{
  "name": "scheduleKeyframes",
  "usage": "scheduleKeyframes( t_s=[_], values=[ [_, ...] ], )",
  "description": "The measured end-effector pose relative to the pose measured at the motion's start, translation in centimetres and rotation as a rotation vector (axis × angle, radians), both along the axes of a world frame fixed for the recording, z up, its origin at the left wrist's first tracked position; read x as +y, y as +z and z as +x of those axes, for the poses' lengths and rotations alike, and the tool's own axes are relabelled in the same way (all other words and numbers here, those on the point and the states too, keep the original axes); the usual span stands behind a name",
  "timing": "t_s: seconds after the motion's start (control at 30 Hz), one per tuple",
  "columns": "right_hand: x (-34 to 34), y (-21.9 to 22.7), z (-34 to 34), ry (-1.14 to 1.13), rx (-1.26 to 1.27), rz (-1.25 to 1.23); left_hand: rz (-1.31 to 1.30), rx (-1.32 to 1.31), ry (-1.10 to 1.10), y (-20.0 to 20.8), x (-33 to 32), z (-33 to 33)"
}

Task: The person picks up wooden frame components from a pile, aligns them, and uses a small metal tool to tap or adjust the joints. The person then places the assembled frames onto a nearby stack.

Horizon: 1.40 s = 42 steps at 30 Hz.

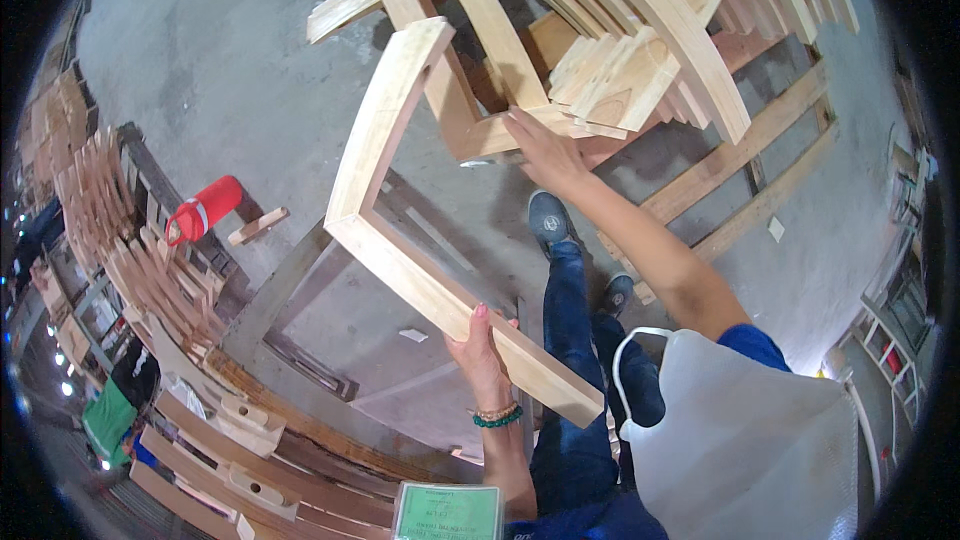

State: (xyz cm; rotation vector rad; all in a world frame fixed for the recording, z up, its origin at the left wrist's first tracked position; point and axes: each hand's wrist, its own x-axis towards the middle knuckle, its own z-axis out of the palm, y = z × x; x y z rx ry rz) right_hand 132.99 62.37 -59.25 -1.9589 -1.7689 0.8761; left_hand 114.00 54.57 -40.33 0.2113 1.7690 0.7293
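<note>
My left hand [480, 355], with beaded bracelets at the wrist, is wrapped round the lower arm of a pale, L-shaped wooden frame piece [410, 265]. The piece is raised off the floor, its corner pointing left and its other arm reaching up toward the stack. My right hand [548, 152] is stretched forward, fingers extended against the near end of another angled wooden frame [492, 137]. That frame leans at the left side of a stack of curved wooden parts [630, 0]. Whether the fingertips press on it or only rest there, I cannot tell.
Pallet slats [740, 165] lie under and right of the stack. A red bottle [208, 208] and a small wood block [258, 226] are at the left, beside piled curved parts [100, 190]. More shaped boards [270, 480] lie at lower left. A white mask [745, 430] hangs at lower right.
</note>
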Motion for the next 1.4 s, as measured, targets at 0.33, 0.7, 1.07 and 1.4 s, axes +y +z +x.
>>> scheduleKeyframes(
  t_s=[0.33, 0.7, 1.07, 1.4],
  values=[
    [-13.9, 6.3, 0.8, -0.308, 0.384, -0.471, 0.358, 0.167, -0.033, -1.4, 2.5, 0.6],
    [-25.0, 10.9, 4.6, -0.439, 0.227, -0.771, 0.613, -0.384, -0.223, 1.9, 12.4, 3.4],
    [-31.4, 12.8, 4.9, -0.666, 0.306, -0.839, 0.385, 0.876, -1.171, -12.8, 18.5, 13.0],
    [-33.8, 12.5, 3.9, -0.768, 0.34, -0.916, 0.684, 0.843, -0.747, -22.7, 20.0, 15.2]
  ],
)
